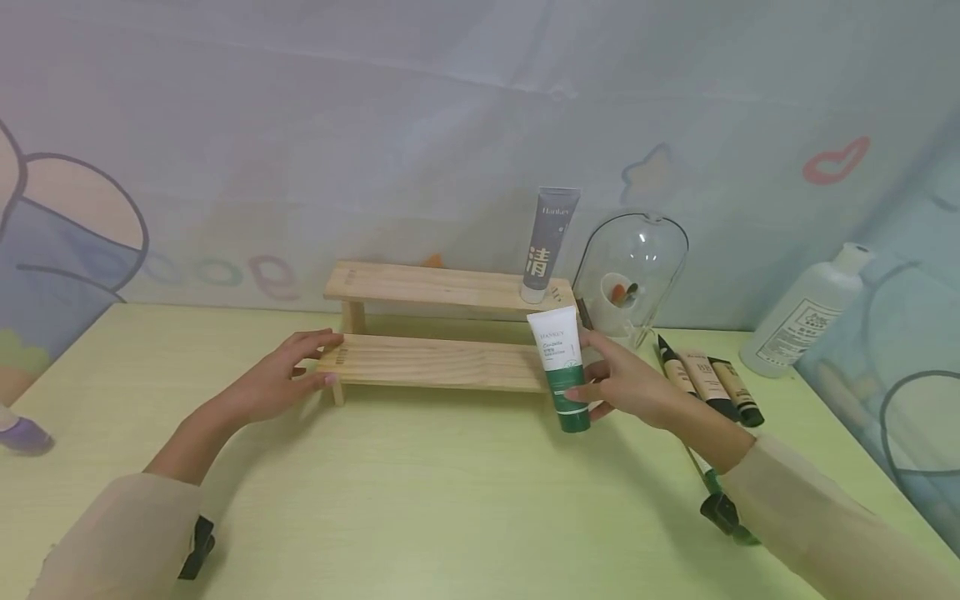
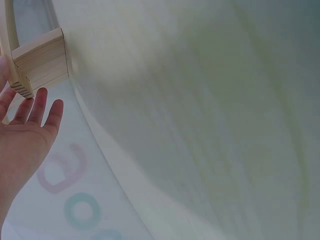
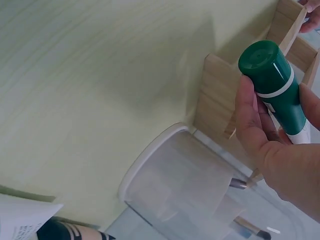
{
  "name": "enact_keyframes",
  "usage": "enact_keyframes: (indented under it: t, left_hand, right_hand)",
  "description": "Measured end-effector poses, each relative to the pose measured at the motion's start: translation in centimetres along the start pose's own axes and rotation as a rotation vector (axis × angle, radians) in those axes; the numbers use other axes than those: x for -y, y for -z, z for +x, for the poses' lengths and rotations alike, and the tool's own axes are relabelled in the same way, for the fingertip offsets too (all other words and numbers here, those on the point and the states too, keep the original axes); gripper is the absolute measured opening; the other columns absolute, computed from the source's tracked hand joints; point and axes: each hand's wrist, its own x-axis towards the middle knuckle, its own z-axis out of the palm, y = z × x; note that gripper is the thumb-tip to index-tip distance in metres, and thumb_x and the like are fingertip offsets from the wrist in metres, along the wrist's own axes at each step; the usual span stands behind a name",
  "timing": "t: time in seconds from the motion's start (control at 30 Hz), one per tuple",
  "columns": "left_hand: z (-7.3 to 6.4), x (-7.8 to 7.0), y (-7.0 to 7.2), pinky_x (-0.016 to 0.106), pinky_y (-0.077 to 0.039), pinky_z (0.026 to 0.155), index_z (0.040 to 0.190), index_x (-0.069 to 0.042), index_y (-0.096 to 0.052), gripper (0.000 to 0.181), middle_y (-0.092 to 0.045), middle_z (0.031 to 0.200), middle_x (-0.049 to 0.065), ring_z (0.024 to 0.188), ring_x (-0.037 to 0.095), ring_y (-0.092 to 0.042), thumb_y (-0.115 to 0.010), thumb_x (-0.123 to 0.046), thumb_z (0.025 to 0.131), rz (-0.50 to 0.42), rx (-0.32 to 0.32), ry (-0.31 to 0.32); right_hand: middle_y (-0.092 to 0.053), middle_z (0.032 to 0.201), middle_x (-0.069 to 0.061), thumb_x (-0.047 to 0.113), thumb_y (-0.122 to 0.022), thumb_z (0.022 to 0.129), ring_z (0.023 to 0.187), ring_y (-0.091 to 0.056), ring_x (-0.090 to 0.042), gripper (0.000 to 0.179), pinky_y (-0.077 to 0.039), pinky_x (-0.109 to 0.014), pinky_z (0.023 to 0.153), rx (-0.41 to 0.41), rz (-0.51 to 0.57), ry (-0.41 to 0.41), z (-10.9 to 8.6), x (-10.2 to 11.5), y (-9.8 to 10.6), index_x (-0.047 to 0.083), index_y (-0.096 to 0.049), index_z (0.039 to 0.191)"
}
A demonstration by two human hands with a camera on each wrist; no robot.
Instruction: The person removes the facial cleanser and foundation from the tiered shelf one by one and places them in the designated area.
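Note:
A two-tier wooden display rack (image 1: pixel 420 363) stands near the back of the table. My left hand (image 1: pixel 277 375) holds the left end of its lower step, index finger at the upper corner and thumb at the front edge. The other fingers (image 2: pixel 36 107) reach out loosely beside the wood. My right hand (image 1: pixel 630 379) grips a white and green squeeze tube (image 1: pixel 562 367), green cap down, in front of the lower step's right end. From the right wrist, the green cap (image 3: pixel 265 67) shows between fingers and thumb. On the upper step stands a grey tube (image 1: pixel 551 242), slightly tilted.
Right of the rack is a clear domed holder (image 1: pixel 637 258) with brushes inside. Several cosmetic tubes (image 1: pixel 708 383) lie beside my right forearm. A white bottle (image 1: pixel 810 308) is at the far right, and a purple-ended object (image 1: pixel 26 435) at the left edge.

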Motion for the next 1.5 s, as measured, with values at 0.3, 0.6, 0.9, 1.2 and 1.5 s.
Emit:
enact_keyframes:
  t: [0.3, 0.6, 0.9, 1.2, 1.5]
  left_hand:
    - [0.0, -0.1, -0.1, 0.060, -0.028, 0.097, 0.139, 0.003, -0.029, 0.055, -0.019, 0.142, 0.025, 0.123, 0.044, -0.029, -0.052, -0.020, 0.094, -0.001, 0.006, 0.007]
    - [0.0, -0.2, -0.2, 0.060, -0.029, 0.096, 0.139, 0.004, -0.029, 0.055, -0.019, 0.141, 0.027, 0.122, 0.044, -0.030, -0.053, -0.019, 0.094, 0.007, 0.005, 0.004]
    - [-0.1, -0.1, -0.1, 0.060, -0.028, 0.097, 0.139, 0.003, -0.029, 0.056, -0.019, 0.142, 0.026, 0.123, 0.044, -0.028, -0.053, -0.020, 0.094, 0.004, 0.005, 0.021]
    - [-0.2, 0.2, -0.1, 0.061, -0.027, 0.097, 0.140, 0.001, -0.030, 0.055, -0.018, 0.142, 0.025, 0.124, 0.044, -0.027, -0.051, -0.023, 0.095, -0.016, 0.005, 0.019]
    - [-0.2, 0.2, -0.2, 0.061, -0.027, 0.097, 0.140, 0.002, -0.029, 0.056, -0.019, 0.141, 0.026, 0.123, 0.043, -0.028, -0.052, -0.022, 0.095, -0.010, 0.008, 0.017]
  right_hand:
    - [-0.055, 0.112, -0.025, 0.005, -0.066, 0.083, 0.092, -0.059, -0.031, 0.064, -0.054, -0.042, 0.069, -0.040, 0.005, -0.076, -1.5, -2.0, 2.0, 0.007, -0.028, 0.134]
    - [-0.054, 0.111, -0.024, 0.012, -0.067, 0.083, 0.089, -0.060, -0.029, 0.065, -0.054, -0.043, 0.072, -0.041, 0.021, -0.100, -3.9, -3.8, 5.1, 0.001, -0.024, 0.132]
    - [-0.052, 0.104, -0.019, 0.011, -0.062, 0.087, 0.086, -0.058, -0.027, 0.061, -0.052, -0.042, 0.074, -0.022, 0.076, -0.127, -6.3, -5.7, 8.4, 0.001, -0.020, 0.130]
    - [-0.048, 0.111, -0.020, 0.011, -0.058, 0.090, 0.090, -0.058, -0.023, 0.047, -0.052, -0.046, 0.074, -0.034, 0.129, -0.165, -8.7, -8.2, 11.1, 0.009, -0.026, 0.124]
    - [-0.057, 0.098, -0.009, 0.009, -0.051, 0.094, 0.085, -0.061, -0.025, 0.032, -0.052, -0.045, 0.073, 0.033, 0.190, -0.195, -11.7, -11.1, 13.5, 0.025, -0.032, 0.115]
